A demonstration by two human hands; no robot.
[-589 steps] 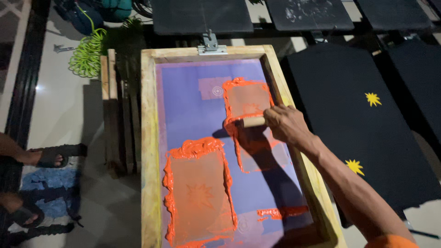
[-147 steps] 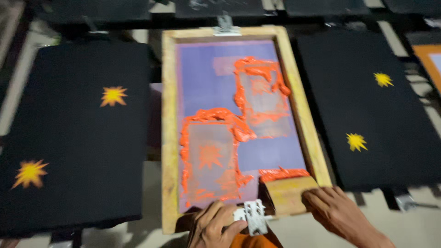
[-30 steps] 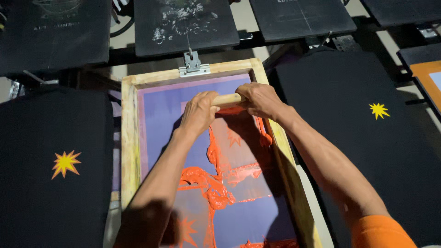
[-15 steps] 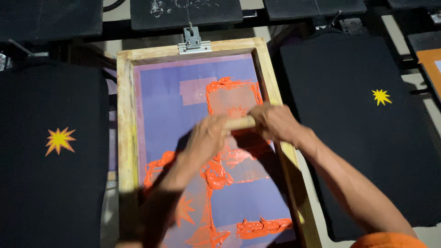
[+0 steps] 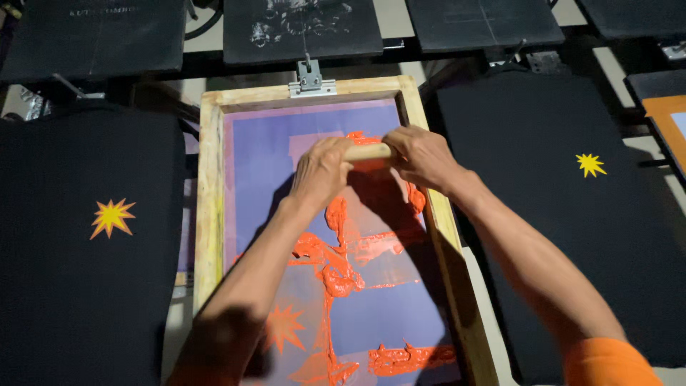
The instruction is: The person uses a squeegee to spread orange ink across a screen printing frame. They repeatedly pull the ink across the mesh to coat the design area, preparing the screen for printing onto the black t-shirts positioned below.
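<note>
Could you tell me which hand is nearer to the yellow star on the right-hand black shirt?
Right. The right hand grips the squeegee nearest the star; the left hand sits farther away.

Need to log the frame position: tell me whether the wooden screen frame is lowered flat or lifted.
Lowered flat. The wooden screen frame lies level between the black garments, and both hands, left hand and right hand, press the squeegee onto its mesh.

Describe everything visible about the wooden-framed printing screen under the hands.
The wooden-framed printing screen is a pale rectangular frame around purple mesh, lying flat between black boards. A metal clamp grips its far edge. Thick orange ink streaks the mesh in smears and ridges, with a starburst shape near the bottom. The left hand and right hand press a wooden-handled squeegee onto its upper part.
</note>
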